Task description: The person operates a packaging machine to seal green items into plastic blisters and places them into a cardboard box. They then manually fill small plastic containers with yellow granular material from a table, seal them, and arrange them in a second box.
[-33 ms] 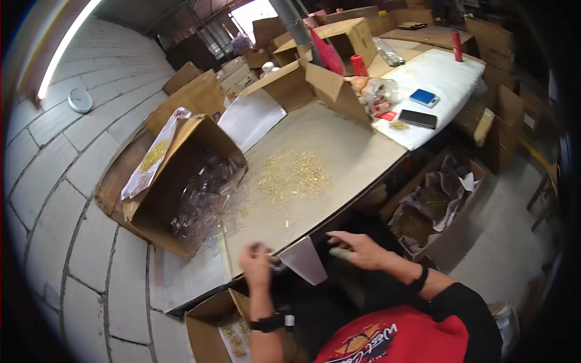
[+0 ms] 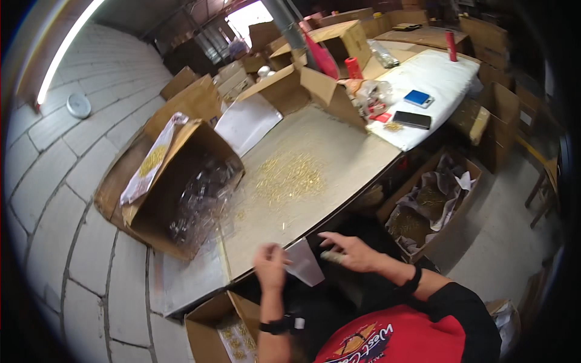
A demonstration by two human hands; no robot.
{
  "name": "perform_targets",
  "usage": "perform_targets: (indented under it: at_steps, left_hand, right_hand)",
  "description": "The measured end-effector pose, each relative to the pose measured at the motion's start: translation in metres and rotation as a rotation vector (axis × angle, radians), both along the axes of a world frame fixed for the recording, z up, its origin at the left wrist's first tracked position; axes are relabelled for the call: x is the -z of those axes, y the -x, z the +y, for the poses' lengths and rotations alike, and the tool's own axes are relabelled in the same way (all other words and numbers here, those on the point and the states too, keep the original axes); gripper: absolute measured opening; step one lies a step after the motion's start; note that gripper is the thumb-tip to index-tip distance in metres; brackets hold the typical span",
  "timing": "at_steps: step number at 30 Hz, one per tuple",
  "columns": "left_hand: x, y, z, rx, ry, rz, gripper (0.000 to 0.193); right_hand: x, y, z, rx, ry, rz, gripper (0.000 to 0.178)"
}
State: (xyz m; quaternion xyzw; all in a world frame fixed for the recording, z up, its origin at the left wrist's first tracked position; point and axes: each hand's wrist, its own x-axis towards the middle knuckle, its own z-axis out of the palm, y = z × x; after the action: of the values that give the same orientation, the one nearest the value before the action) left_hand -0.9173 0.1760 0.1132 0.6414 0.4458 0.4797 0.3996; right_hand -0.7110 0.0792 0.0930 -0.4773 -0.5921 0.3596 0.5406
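Note:
My left hand (image 2: 272, 266) is raised over the table's near edge with its fingers curled in. It is slightly blurred, and anything inside it is hidden. To its right my right hand (image 2: 354, 253) hovers with fingers stretched and apart, holding nothing; a pale covering shows on one of its digits. Between the two, a white sheet-like flap (image 2: 305, 264) hangs at the edge. Beyond them a loose spread of small gold-coloured metal pieces (image 2: 290, 176) covers the tabletop (image 2: 351, 160). One single piece (image 2: 283, 227) lies nearer to my hands.
A tipped cardboard box (image 2: 142, 215) with clear plastic containers (image 2: 200, 196) is at left. Below sits a box (image 2: 203, 320) holding bagged gold pieces. A cloth-lined carton (image 2: 472, 181) stands right. A phone (image 2: 412, 120) and a blue scale (image 2: 418, 98) lie on white padding (image 2: 445, 72).
My left hand has shifted a little to the right, toward the white flap. My right hand has moved slightly left. The view has tilted slightly.

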Motion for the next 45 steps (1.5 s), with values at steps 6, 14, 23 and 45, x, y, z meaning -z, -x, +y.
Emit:
perform_targets:
  at_steps: [6,14,23,45]
  left_hand:
    - [0.028,-0.043,-0.068,0.111,0.255,-0.148,0.015]
    - [0.068,-0.003,-0.070,0.355,0.648,-0.418,0.035]
    - [0.096,0.036,-0.051,0.620,0.849,-0.472,0.050]
    - [0.215,0.034,-0.029,0.130,1.017,-0.713,0.050]
  right_hand:
    - [0.025,0.011,-0.009,0.156,-0.087,-0.037,0.025]
    - [0.075,0.041,0.005,0.000,0.008,-0.259,0.020]
    - [0.073,0.058,0.037,-0.361,-0.211,-0.602,0.022]
    - [0.061,0.048,0.235,0.205,0.038,-1.090,0.057]
